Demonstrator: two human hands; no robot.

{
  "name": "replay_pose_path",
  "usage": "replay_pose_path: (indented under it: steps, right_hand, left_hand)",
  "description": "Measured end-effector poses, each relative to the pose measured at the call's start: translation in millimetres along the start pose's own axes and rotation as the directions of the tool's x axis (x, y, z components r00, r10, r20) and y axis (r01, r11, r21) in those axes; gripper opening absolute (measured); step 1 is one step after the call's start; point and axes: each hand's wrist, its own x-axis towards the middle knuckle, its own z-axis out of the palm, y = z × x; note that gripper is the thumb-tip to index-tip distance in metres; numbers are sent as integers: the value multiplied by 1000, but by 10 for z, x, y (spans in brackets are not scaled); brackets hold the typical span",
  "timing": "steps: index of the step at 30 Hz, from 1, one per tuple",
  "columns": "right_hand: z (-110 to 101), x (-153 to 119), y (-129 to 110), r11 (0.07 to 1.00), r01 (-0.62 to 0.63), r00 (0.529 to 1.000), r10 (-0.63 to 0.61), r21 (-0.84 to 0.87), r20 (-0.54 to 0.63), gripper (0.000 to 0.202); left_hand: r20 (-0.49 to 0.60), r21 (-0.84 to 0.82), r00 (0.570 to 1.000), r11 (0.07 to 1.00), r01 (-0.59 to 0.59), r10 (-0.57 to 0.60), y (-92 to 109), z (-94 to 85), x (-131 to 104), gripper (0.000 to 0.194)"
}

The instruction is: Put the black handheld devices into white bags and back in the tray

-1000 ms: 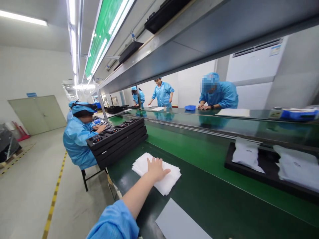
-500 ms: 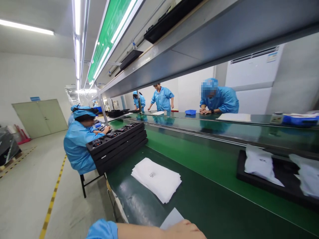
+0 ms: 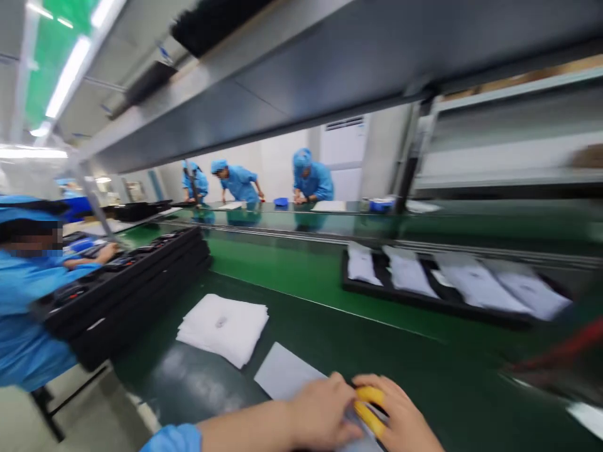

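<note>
My left hand [image 3: 320, 411] is closed at the bottom centre, over a flat pale grey bag [image 3: 285, 370] lying on the green bench. Part of the bag is hidden under that hand. Close beside it, my right hand [image 3: 402, 417] curls round a yellow loop-shaped object [image 3: 370, 411], which touches or nearly touches the bag. Motion blur hides its exact kind. To the left of the bag lies a stack of white bags [image 3: 223, 326] with a small dark printed mark.
A black foam tray [image 3: 424, 301] holding several white bags stands at the right. Stacked black trays [image 3: 155, 282] sit at the left, beside a seated co-worker [image 3: 32, 301]. A shelf [image 3: 282, 88] crosses overhead. Other people work across the bench. Something blurred and red [image 3: 565, 348] is at far right.
The view has swung to the right, bringing more of the tray of white bags into sight. My right hand and the yellow object now show beside my left hand.
</note>
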Motion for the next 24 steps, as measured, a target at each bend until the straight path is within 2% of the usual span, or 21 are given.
replay_pose_path:
  steps: [5, 10, 13, 17, 19, 20, 22, 24]
  right_hand:
    - [-117, 109, -350, 988, 4, 973, 33, 157, -230, 12]
    - [-144, 106, -386, 976, -34, 904, 122, 215, -410, 12]
    - [-174, 105, -385, 967, -54, 882, 162, 247, -441, 13]
    - [-145, 93, -448, 954, -43, 910, 160, 297, -383, 13]
    - [-103, 79, -464, 949, -65, 930, 170, 310, -325, 13]
    - [-81, 74, -460, 945, -87, 938, 185, 315, -294, 14]
    - [-44, 69, -428, 932, -149, 941, 237, 330, -243, 17]
    - [-23, 72, -381, 910, -216, 930, 302, 353, -210, 19]
  left_hand:
    - [8, -54, 999, 998, -30, 31, -51, -8, -9, 32]
    - [-52, -109, 998, 993, -47, 41, -82, 55, -50, 34]
    - [-170, -59, 978, 989, -137, 125, -158, 152, -45, 29]
    - [-233, 53, 927, 956, -289, 293, -316, 348, 11, 17]
    - [-308, 109, 878, 930, -351, 367, -396, 444, 50, 15]
    - [-376, 146, 837, 917, -372, 399, -426, 478, 69, 17]
    - [-503, 242, 715, 873, -422, 485, -449, 494, 96, 21]
    - [-563, 350, 578, 804, -480, 590, -419, 433, 108, 25]
